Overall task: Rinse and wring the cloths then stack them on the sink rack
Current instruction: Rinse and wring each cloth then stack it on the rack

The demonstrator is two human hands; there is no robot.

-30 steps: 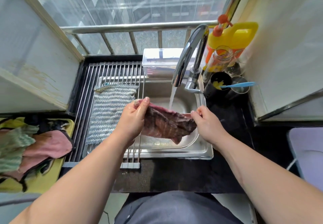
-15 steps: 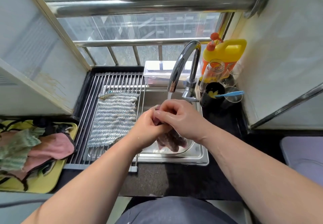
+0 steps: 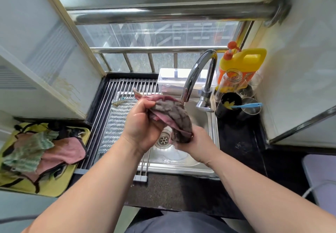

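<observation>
Gripping twisted cloth (image 3: 171,116) | left hand (image 3: 143,127), right hand (image 3: 198,143) | right fingertips hidden

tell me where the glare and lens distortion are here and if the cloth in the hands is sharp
Head view: window daylight puts bright glare on the faucet and the steel bar; the wide-angle lens bows the window frame toward the edges; the wet cloth, gripped by the left hand and right hand, looks slightly soft.

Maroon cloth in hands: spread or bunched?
Bunched. The maroon cloth is rolled into a twist, left hand gripping one end, right hand the other, over the sink.
</observation>
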